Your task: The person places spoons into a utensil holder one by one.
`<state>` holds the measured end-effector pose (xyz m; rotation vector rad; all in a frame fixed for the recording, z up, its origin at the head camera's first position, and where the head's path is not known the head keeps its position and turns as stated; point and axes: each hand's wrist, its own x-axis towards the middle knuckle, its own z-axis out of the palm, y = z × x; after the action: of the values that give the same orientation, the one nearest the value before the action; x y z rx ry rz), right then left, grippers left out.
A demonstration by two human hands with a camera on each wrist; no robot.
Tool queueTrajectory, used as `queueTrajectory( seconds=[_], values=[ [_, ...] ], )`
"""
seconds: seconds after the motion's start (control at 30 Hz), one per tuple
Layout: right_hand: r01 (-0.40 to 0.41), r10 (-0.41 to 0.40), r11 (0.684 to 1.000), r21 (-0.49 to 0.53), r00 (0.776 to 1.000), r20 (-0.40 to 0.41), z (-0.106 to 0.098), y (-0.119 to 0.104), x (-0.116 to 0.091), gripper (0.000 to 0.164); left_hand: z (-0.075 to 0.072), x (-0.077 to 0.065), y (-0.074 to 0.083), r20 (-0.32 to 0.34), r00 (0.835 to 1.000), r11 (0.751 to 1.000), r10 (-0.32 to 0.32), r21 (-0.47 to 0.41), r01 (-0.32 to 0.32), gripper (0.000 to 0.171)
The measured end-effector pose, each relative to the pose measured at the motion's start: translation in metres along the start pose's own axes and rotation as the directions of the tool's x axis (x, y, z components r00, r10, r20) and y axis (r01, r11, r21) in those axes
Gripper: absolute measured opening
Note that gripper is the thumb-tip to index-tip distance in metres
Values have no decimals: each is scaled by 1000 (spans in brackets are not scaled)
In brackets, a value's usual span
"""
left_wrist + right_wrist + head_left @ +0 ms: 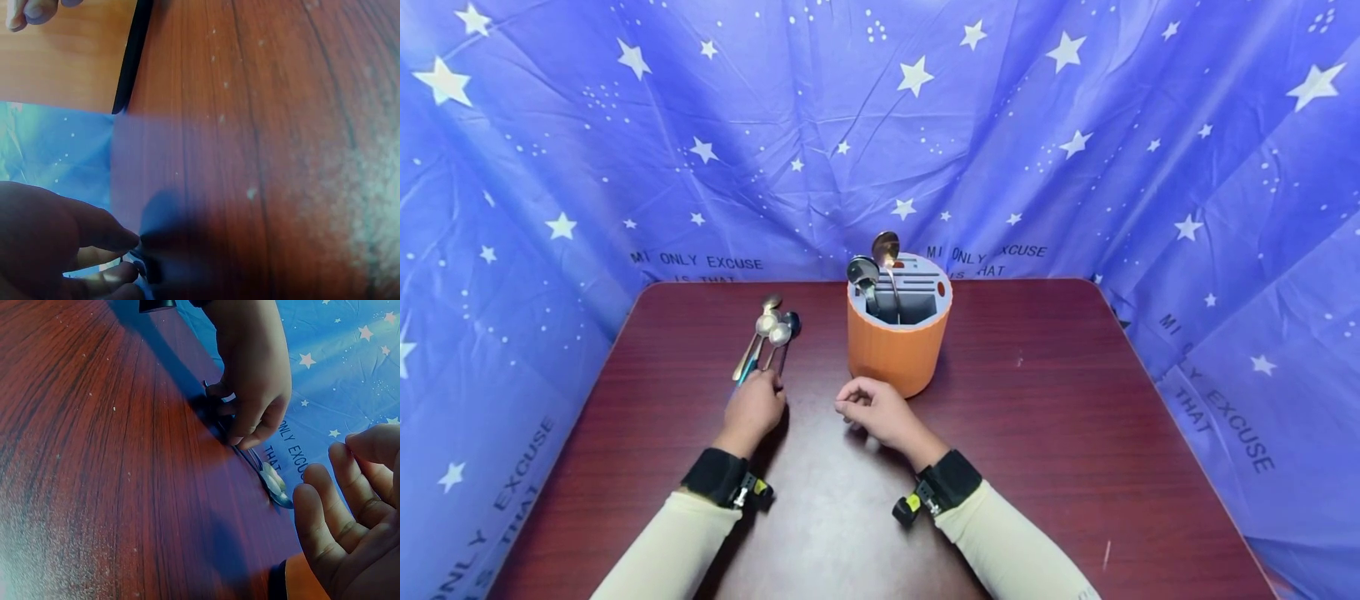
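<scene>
Several spoons [766, 323] lie bunched on the left of the table, bowls pointing away; one has a dark bowl [792, 322]. My left hand [756, 408] is over their handles, and in the right wrist view its thumb and fingers pinch a thin dark spoon handle; which spoon it belongs to is hard to tell. To the right stands an orange utensil holder [895, 358] with a grey slotted top. A gold-coloured spoon [886, 247] and a dark shiny spoon [862, 271] stand in it. Just in front of the holder, my right hand [887, 417] hangs loosely curled and holds nothing.
The dark red wooden table [1030, 433] reaches back to a blue star-printed curtain [820, 125], which encloses the back and both sides. Black wrist straps with small cameras [760, 492] sit on both forearms, close above the tabletop.
</scene>
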<state>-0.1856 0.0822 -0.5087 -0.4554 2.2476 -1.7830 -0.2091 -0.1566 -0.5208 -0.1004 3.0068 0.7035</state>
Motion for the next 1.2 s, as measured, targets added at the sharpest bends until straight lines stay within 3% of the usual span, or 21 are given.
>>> queueTrajectory(
  seconds=[0.37,0.67,0.9,1.2],
  values=[
    [4,-4,1000,16,1000,8,3,0,0,6,-3,-9,7,70,997,997,46,58,-50,15],
    [-2,2,1000,16,1000,-8,6,4,0,7,4,-19,17,90,991,989,99,104,-108,15],
    [-21,21,1000,-3,1000,-2,5,5,0,6,13,-27,26,115,980,985,162,49,-168,4],
    [-28,28,999,-20,1000,-3,6,9,1,5,20,-43,37,173,956,970,238,3,-242,10]
  ],
)
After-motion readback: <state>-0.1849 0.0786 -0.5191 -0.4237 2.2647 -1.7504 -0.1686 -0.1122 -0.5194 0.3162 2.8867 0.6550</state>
